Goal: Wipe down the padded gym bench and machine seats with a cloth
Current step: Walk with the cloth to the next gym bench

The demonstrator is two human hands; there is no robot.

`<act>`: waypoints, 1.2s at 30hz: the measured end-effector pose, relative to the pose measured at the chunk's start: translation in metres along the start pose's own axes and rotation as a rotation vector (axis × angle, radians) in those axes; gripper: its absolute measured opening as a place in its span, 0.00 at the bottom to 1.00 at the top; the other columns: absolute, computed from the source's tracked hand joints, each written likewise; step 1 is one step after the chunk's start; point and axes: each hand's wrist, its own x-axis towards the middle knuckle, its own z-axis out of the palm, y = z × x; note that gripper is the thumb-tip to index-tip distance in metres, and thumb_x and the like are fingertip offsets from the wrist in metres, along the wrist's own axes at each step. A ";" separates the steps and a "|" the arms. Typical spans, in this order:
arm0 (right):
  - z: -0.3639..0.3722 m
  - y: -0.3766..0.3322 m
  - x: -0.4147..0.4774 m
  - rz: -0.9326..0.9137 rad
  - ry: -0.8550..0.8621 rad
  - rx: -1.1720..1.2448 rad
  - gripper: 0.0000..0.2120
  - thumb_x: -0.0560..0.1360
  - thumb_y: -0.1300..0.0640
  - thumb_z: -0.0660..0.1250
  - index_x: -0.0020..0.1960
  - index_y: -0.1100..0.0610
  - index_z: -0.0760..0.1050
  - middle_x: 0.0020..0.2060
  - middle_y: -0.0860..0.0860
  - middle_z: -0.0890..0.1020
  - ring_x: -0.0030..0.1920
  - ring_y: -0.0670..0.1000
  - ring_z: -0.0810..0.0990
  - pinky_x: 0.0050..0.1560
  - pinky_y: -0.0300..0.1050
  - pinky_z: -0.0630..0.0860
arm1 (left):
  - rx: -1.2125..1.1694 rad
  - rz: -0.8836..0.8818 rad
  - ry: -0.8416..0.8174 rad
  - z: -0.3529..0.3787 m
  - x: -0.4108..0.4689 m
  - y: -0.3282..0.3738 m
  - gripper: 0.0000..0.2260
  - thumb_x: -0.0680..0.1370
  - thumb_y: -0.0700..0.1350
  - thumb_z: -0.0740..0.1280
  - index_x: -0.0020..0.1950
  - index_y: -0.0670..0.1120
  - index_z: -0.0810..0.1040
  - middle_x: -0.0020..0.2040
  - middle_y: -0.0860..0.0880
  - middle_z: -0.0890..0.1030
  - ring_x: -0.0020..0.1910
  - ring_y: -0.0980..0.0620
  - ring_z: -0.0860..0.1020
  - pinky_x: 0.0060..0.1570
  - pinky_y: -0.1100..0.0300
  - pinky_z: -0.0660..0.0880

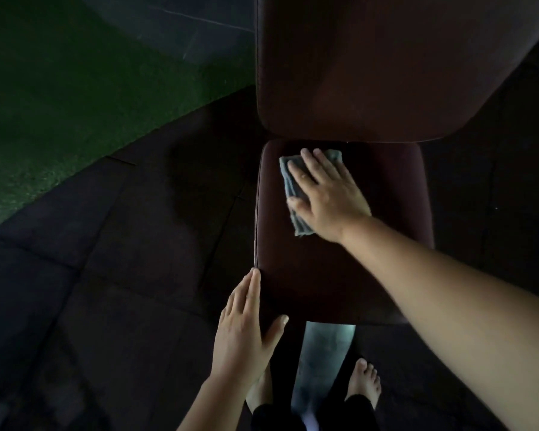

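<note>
A dark maroon padded seat [324, 275] lies below me, with the larger maroon back pad [371, 73] rising just beyond it. My right hand [324, 197] presses flat on a folded grey cloth [290, 181] at the seat's far left part, fingers spread over it. My left hand [246, 328] rests against the seat's near left corner, fingers along the side edge and thumb on the front edge. It holds no cloth.
Dark rubber floor tiles [122, 275] surround the bench, and green turf [59, 104] lies to the far left. A grey metal frame bar [321, 362] runs under the seat between my two bare feet [364, 384].
</note>
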 end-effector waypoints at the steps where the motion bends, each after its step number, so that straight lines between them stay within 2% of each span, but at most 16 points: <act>1: -0.004 0.010 0.005 0.012 0.011 -0.007 0.35 0.80 0.35 0.43 0.84 0.48 0.49 0.84 0.53 0.50 0.83 0.55 0.47 0.82 0.60 0.48 | 0.003 0.002 0.001 0.000 0.000 0.000 0.40 0.79 0.67 0.61 0.85 0.54 0.48 0.83 0.55 0.59 0.81 0.57 0.58 0.76 0.53 0.67; 4: -0.008 0.007 0.028 0.276 0.056 0.009 0.34 0.82 0.36 0.47 0.84 0.49 0.51 0.83 0.55 0.55 0.82 0.59 0.52 0.82 0.61 0.45 | 0.002 0.006 0.003 0.000 0.000 0.000 0.40 0.79 0.68 0.61 0.85 0.54 0.48 0.83 0.55 0.58 0.81 0.57 0.58 0.76 0.54 0.67; 6: -0.007 -0.027 0.032 0.340 0.069 0.047 0.34 0.82 0.37 0.50 0.84 0.51 0.51 0.83 0.57 0.53 0.82 0.61 0.50 0.81 0.63 0.42 | -0.009 -0.001 0.006 0.000 0.000 0.000 0.40 0.79 0.68 0.61 0.85 0.53 0.50 0.83 0.55 0.60 0.80 0.57 0.60 0.75 0.53 0.68; 10: -0.003 -0.037 0.028 -0.013 -0.021 0.002 0.34 0.82 0.35 0.48 0.84 0.47 0.48 0.84 0.54 0.47 0.83 0.56 0.44 0.82 0.61 0.44 | -0.011 -0.007 0.004 0.001 -0.001 -0.001 0.40 0.79 0.68 0.61 0.85 0.54 0.49 0.83 0.56 0.59 0.80 0.57 0.59 0.75 0.53 0.68; 11: -0.009 -0.029 0.037 -0.023 -0.018 0.012 0.34 0.82 0.35 0.49 0.84 0.46 0.49 0.84 0.53 0.49 0.83 0.55 0.46 0.82 0.60 0.45 | -0.009 -0.007 0.000 0.001 -0.001 -0.002 0.40 0.79 0.68 0.61 0.85 0.54 0.49 0.83 0.56 0.58 0.80 0.57 0.59 0.76 0.53 0.68; 13: -0.014 -0.023 0.054 0.116 0.002 0.007 0.34 0.81 0.35 0.49 0.84 0.46 0.50 0.83 0.52 0.55 0.82 0.57 0.52 0.81 0.60 0.47 | -0.008 -0.009 -0.007 0.001 0.000 -0.001 0.41 0.79 0.67 0.62 0.85 0.54 0.48 0.83 0.56 0.58 0.81 0.57 0.58 0.77 0.53 0.67; 15: -0.012 -0.041 0.053 0.214 0.013 -0.002 0.34 0.82 0.36 0.48 0.84 0.47 0.49 0.83 0.55 0.54 0.82 0.58 0.50 0.81 0.62 0.45 | -0.014 -0.016 -0.005 0.000 0.000 -0.001 0.41 0.79 0.67 0.63 0.85 0.54 0.49 0.83 0.57 0.57 0.81 0.57 0.58 0.76 0.52 0.67; 18: -0.003 -0.059 0.023 0.009 -0.017 0.002 0.34 0.82 0.35 0.49 0.84 0.46 0.49 0.84 0.55 0.46 0.83 0.57 0.42 0.81 0.62 0.42 | -0.027 -0.021 -0.009 -0.001 -0.001 0.001 0.41 0.79 0.66 0.63 0.85 0.54 0.49 0.83 0.56 0.58 0.81 0.57 0.58 0.76 0.53 0.67; 20: -0.005 -0.034 0.012 -0.113 -0.037 0.010 0.36 0.79 0.32 0.47 0.84 0.44 0.52 0.84 0.52 0.48 0.83 0.54 0.43 0.82 0.59 0.44 | -0.018 -0.015 -0.010 0.000 0.000 0.000 0.41 0.79 0.66 0.64 0.85 0.53 0.50 0.83 0.56 0.58 0.81 0.57 0.58 0.77 0.54 0.67; 21: -0.009 -0.015 0.010 -0.081 -0.025 0.023 0.37 0.77 0.32 0.46 0.83 0.44 0.54 0.84 0.52 0.51 0.83 0.54 0.46 0.82 0.58 0.46 | -0.014 -0.013 -0.012 -0.001 0.000 0.000 0.41 0.79 0.66 0.64 0.85 0.53 0.50 0.83 0.56 0.59 0.81 0.56 0.58 0.77 0.54 0.66; 23: -0.011 0.029 -0.002 0.135 0.037 0.032 0.38 0.77 0.32 0.47 0.83 0.47 0.58 0.83 0.53 0.55 0.83 0.57 0.51 0.81 0.59 0.50 | -0.018 -0.017 -0.021 -0.002 0.000 0.000 0.41 0.79 0.66 0.63 0.85 0.53 0.50 0.83 0.56 0.58 0.81 0.57 0.57 0.77 0.54 0.65; 25: -0.011 0.063 -0.030 0.337 0.061 0.032 0.36 0.80 0.33 0.47 0.83 0.49 0.55 0.83 0.55 0.54 0.83 0.58 0.50 0.81 0.61 0.51 | -0.028 -0.028 -0.025 -0.002 -0.001 0.001 0.41 0.79 0.66 0.63 0.85 0.54 0.48 0.84 0.57 0.56 0.81 0.58 0.55 0.78 0.55 0.64; 28: 0.004 0.041 -0.087 0.445 0.096 0.029 0.33 0.83 0.38 0.50 0.84 0.52 0.54 0.83 0.59 0.52 0.83 0.61 0.49 0.80 0.65 0.52 | -0.048 -0.039 -0.018 -0.002 -0.002 0.003 0.41 0.79 0.65 0.65 0.85 0.55 0.48 0.84 0.58 0.56 0.81 0.58 0.56 0.78 0.55 0.63; 30: 0.022 -0.013 -0.127 0.321 0.082 0.040 0.34 0.82 0.39 0.54 0.83 0.53 0.57 0.83 0.61 0.53 0.82 0.63 0.50 0.79 0.67 0.53 | -0.054 -0.049 -0.016 -0.002 -0.001 0.004 0.41 0.79 0.63 0.67 0.85 0.53 0.51 0.83 0.56 0.58 0.81 0.57 0.58 0.77 0.54 0.65; 33: 0.037 -0.069 -0.143 0.060 -0.018 0.003 0.35 0.82 0.36 0.53 0.84 0.50 0.54 0.84 0.57 0.48 0.83 0.58 0.46 0.80 0.65 0.52 | -0.039 -0.040 -0.023 -0.004 0.000 0.002 0.41 0.78 0.62 0.68 0.85 0.50 0.53 0.83 0.54 0.61 0.81 0.55 0.60 0.76 0.53 0.67; 36: 0.029 -0.077 -0.079 0.046 0.001 0.000 0.34 0.83 0.36 0.49 0.84 0.48 0.48 0.84 0.54 0.43 0.83 0.56 0.41 0.81 0.62 0.48 | -0.016 -0.026 -0.034 -0.006 0.002 0.002 0.41 0.78 0.65 0.65 0.85 0.51 0.53 0.83 0.55 0.60 0.81 0.55 0.59 0.76 0.55 0.66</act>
